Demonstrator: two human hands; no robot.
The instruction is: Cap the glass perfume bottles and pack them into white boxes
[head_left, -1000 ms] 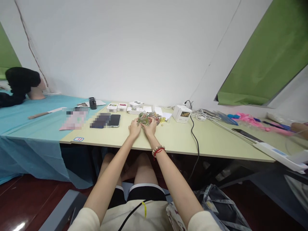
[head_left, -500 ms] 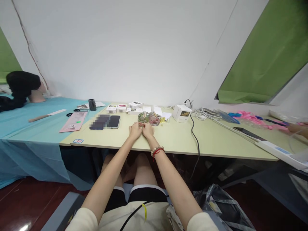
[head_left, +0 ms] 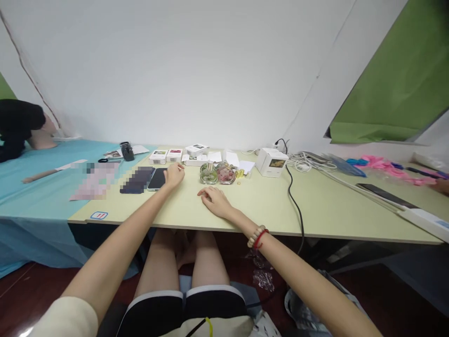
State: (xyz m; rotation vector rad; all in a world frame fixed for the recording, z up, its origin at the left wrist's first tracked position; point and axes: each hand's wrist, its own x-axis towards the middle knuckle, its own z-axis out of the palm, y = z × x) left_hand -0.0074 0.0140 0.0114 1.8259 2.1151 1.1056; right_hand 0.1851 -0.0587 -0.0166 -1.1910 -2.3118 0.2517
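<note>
My left hand (head_left: 174,175) is beside the right edge of a dark-screened phone (head_left: 157,179), its fingers loosely extended toward the small white boxes, with nothing visible in them. My right hand (head_left: 215,202) rests low on the table, fingers apart and pointing left, also without a visible object. Just beyond it stand a green glass bottle (head_left: 208,175), like a perfume bottle, and a pink one (head_left: 226,174). Small yellow pieces (head_left: 240,173) lie to the right of the bottles.
Small white boxes (head_left: 157,157) and papers (head_left: 246,166) line the back. A larger white box (head_left: 272,162) stands right, near a black cable (head_left: 295,205). A dark jar (head_left: 126,151) and a knife-like tool (head_left: 52,172) lie on the blue cloth (head_left: 42,199).
My hands were together in front of the bottles and have separated. The left has moved left toward the phone; the right has dropped nearer the table's front edge. The view has shifted slightly.
</note>
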